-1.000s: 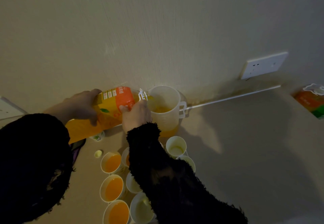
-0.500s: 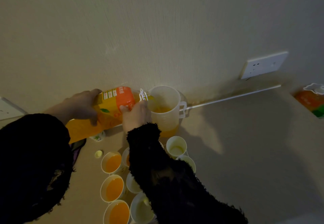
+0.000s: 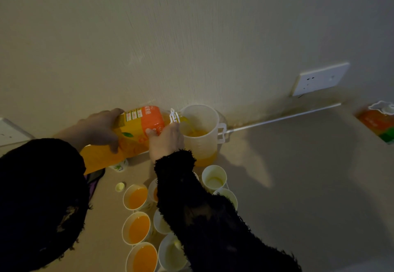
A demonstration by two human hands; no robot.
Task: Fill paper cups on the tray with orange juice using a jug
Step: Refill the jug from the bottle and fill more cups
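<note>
1. At my far left, a white socket plate [image 3: 10,132] sits on the finely ribbed wall, cut off by the frame edge.
2. The left hand [image 3: 97,130] comes out of a fuzzy black left sleeve [image 3: 38,197]. It grips the body of the juice bottle [image 3: 132,137], fingers curled over the top and thumb down the front.
3. The juice bottle is smooth plastic and lies almost level. Its wrap label is yellow with a green leaf and a row of small white panels. An orange band carries white characters I cannot read.
4. Beneath the bottle stands a small white cup with a green leaf print [image 3: 119,166]. A small, pale, round cap [image 3: 120,186] lies on the beige tabletop [image 3: 298,186].
5. The right hand [image 3: 165,141] wraps the bottle's shoulder, with its thumb on the orange band. A white plastic ring [image 3: 174,115] hangs at the neck.
6. The bottle's mouth reaches over the rim of the jug [image 3: 201,143]. The jug is round, frosted, translucent plastic with a loop handle facing right, and it stands close to the wall. Orange juice [image 3: 197,133] pools low inside it.
7. Nearer me than the jug, the paper cups [image 3: 213,178] cluster in two rows. Three filled cups [image 3: 137,228] on the left hold orange juice, and those on the right show pale insides. The fuzzy right sleeve [image 3: 213,224] hides some of them.
8. A thin white strip [image 3: 283,118] runs along the foot of the wall.
9. A second socket plate [image 3: 319,78] is mounted on the wall.
10. At the right edge stands an orange-labelled container [image 3: 377,122], its print too blurred to read.
</note>
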